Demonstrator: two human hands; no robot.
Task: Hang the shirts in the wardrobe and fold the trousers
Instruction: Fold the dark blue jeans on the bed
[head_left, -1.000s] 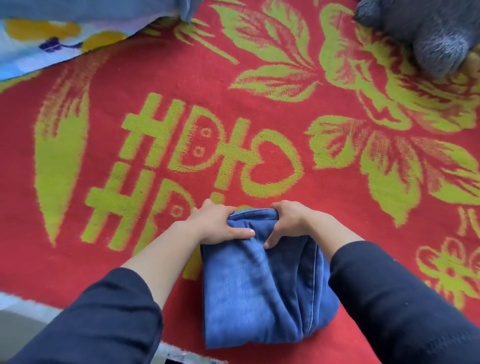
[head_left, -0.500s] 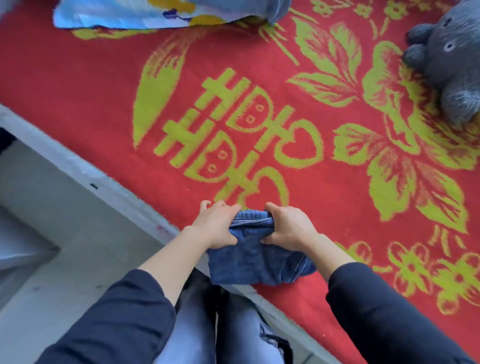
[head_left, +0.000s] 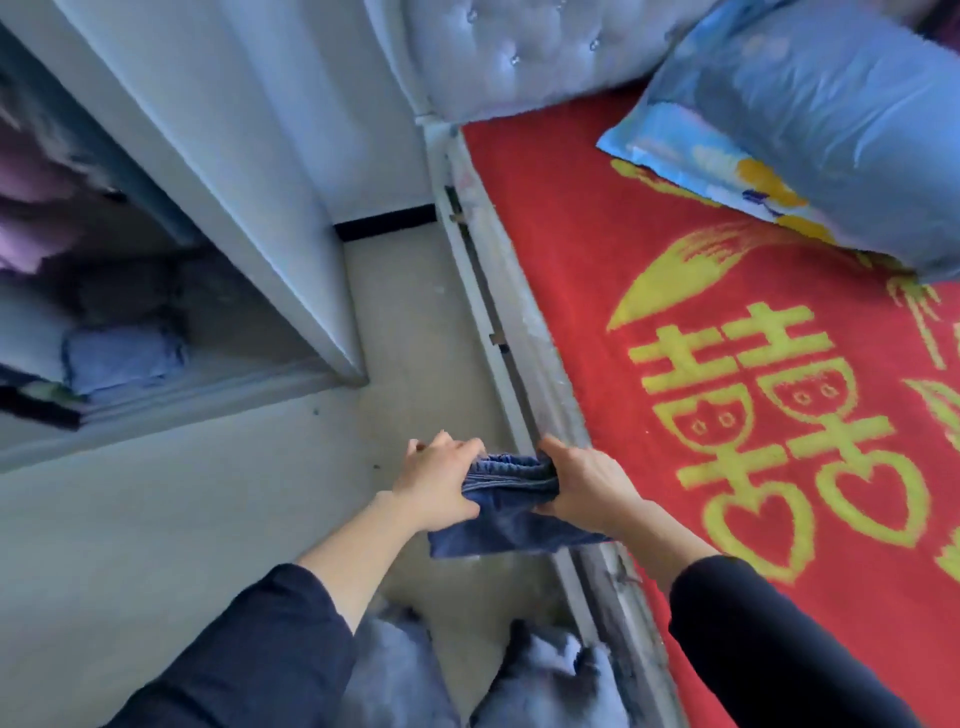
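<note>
Folded trousers (head_left: 511, 512) clamped between left hand (head_left: 436, 480) and right hand (head_left: 584, 486), lifted off bed (head_left: 571, 291); folding looks done. Wardrobe (head_left: 218, 171) open; stowing, shirts likely remain.

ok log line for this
left hand: grips folded jeans | right hand: grips same | jeans: above floor, at bed edge | wardrobe: open

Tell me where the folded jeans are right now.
In the head view, lower centre, the folded jeans are gripped between the left hand and the right hand, above the floor at the bed frame edge.
</note>
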